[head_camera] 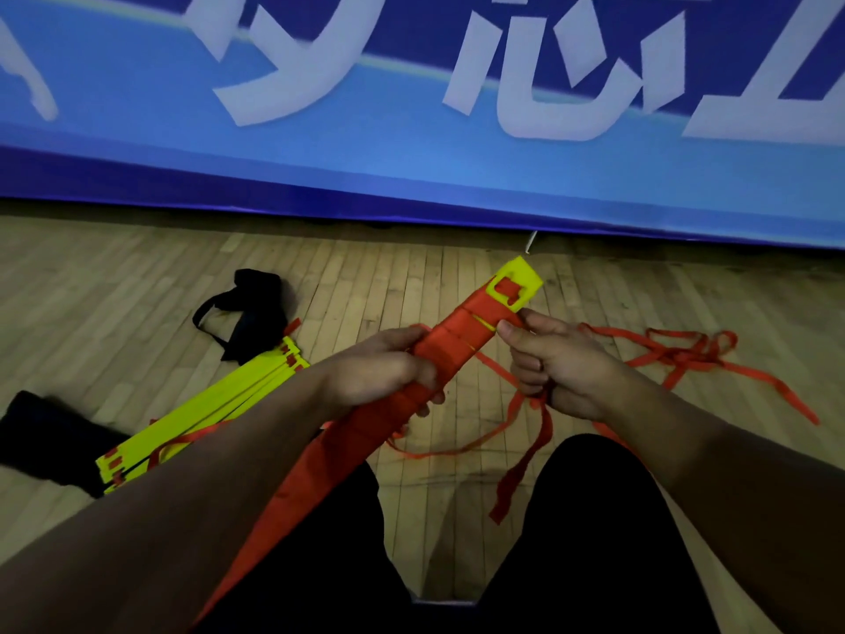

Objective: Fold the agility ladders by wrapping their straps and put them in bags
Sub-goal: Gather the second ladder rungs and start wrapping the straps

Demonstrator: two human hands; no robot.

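black-clad knees frame the wrapping step: left hand (384, 372) grips the stacked ladder (457, 350) mid-length, right hand (558, 368) pinches the loose orange strap (676, 354) beside it; next, wind another turn toward the yellow end
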